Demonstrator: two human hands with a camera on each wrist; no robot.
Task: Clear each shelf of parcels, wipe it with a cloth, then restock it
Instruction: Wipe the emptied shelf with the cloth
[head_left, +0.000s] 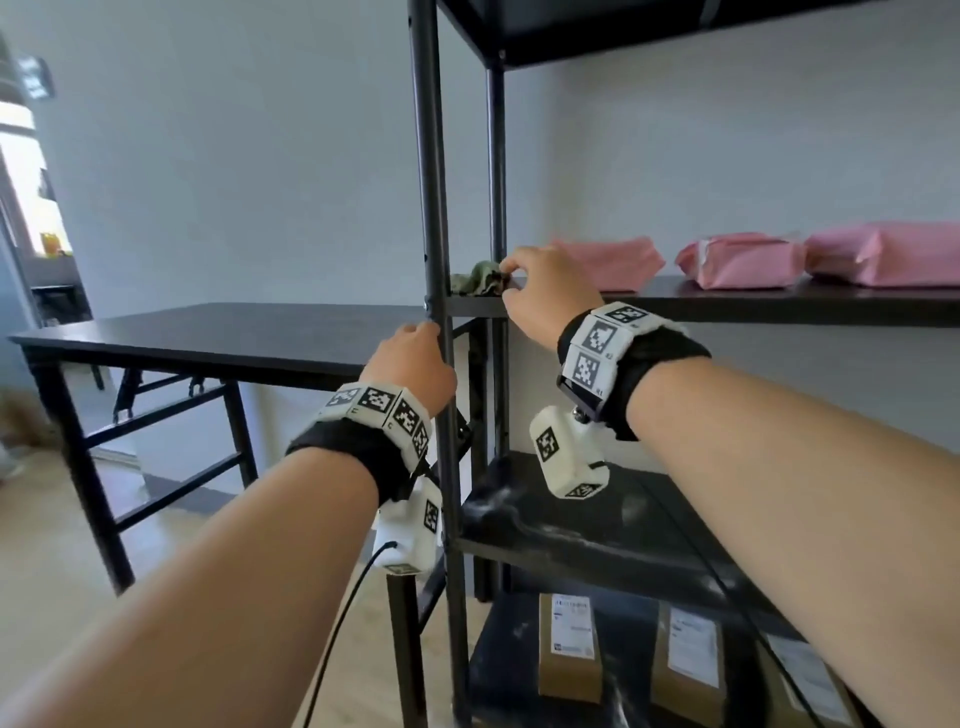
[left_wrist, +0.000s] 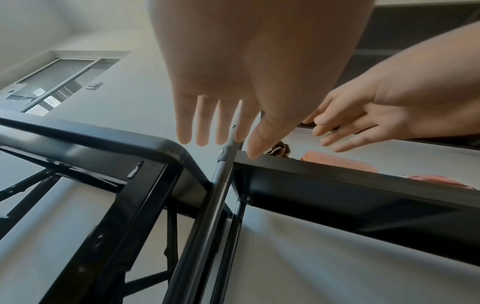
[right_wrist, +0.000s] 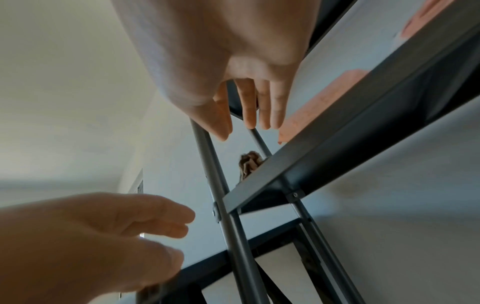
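My right hand (head_left: 545, 291) is at the left end of the middle shelf (head_left: 727, 304), with the fingers loosely spread. In the head view the fingertips (head_left: 511, 270) seem to be at the edge of the crumpled green cloth (head_left: 478, 278), but the right wrist view shows them open, so I cannot tell if they touch it. They do not pinch it. The cloth lies at the front left corner of this shelf, just beside the front post (head_left: 434, 208) of the rack.

My left hand (head_left: 415, 364) is lower, at the front post, just under the edge of the middle shelf. In the left wrist view its fingers are straight and a little apart, and they lie beside the post; I cannot tell if they really press on it. The hand holds nothing.

Three pink parcels lie in a row on the middle shelf: the first parcel (head_left: 608, 262) is partly behind my right hand, the second parcel (head_left: 737, 257) is further right, and the third parcel (head_left: 883, 252) reaches the right edge of the picture. The shelf below (head_left: 597, 525) is dark with pale smears on it. On the lowest shelf there are brown cardboard boxes (head_left: 571, 644) with white labels, lying side by side. A black table (head_left: 208, 332) stands to the left of the rack, near it.
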